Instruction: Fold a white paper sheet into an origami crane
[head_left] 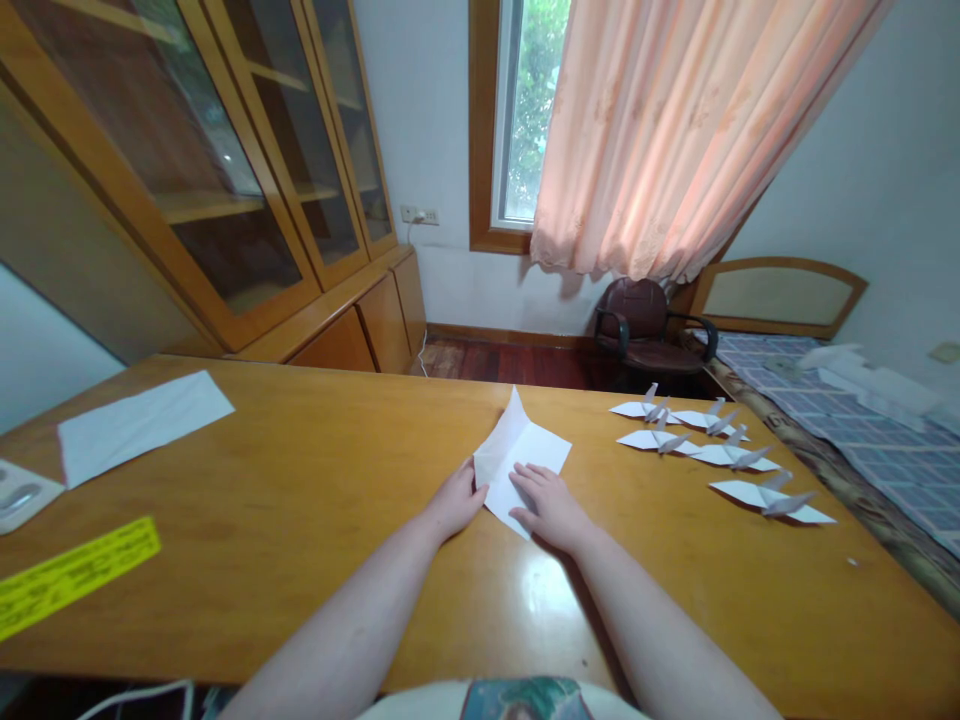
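Note:
A partly folded sheet of white paper (541, 447) lies on the wooden table in front of me, one flap standing up to a point at its far side. My left hand (456, 500) grips the paper's left edge between thumb and fingers. Spread flat on the near right part of the sheet is my right hand (551, 505), its fingers apart and pressing down. To the right stand several folded paper cranes (772, 497) with wings spread.
On the table's left side lie a white paper strip (142, 425), a yellow printed strip (79, 575) and a white object (22, 495) cut off by the view. Beyond the table (315, 590) are a glass-door cabinet (330, 265), an armchair (641, 320) and a bed (840, 400).

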